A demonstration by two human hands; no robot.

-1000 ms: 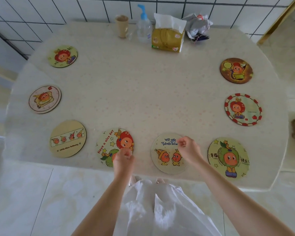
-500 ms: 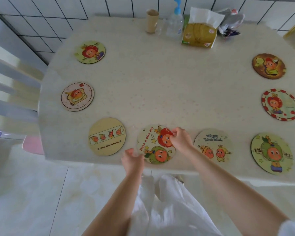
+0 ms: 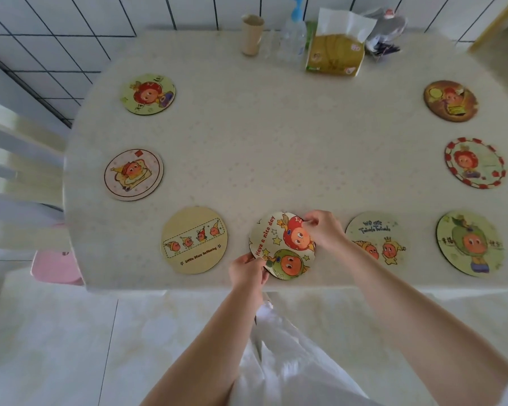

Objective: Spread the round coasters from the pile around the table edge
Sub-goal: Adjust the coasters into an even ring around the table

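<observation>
Several round cartoon coasters lie spaced around the edge of the cream table (image 3: 261,148). The "Have a nice day" coaster (image 3: 279,244) sits at the near edge in the middle. My left hand (image 3: 248,272) pinches its near-left rim and my right hand (image 3: 323,230) pinches its far-right rim. To its left lies the tan "Little Stars" coaster (image 3: 194,240), to its right the "We are Twinkle" coaster (image 3: 376,237), partly under my right forearm. No pile of coasters is in view.
At the far edge stand a paper cup (image 3: 251,35), a clear pump bottle (image 3: 294,33), a yellow tissue pack (image 3: 335,51) and a crumpled bag (image 3: 386,27). A white slatted chair (image 3: 9,159) and a pink stool (image 3: 56,266) are at the left.
My right hand moved from the "We are Twinkle" coaster to the "Have a nice day" coaster. My left hand took its near rim. The view shifted left.
</observation>
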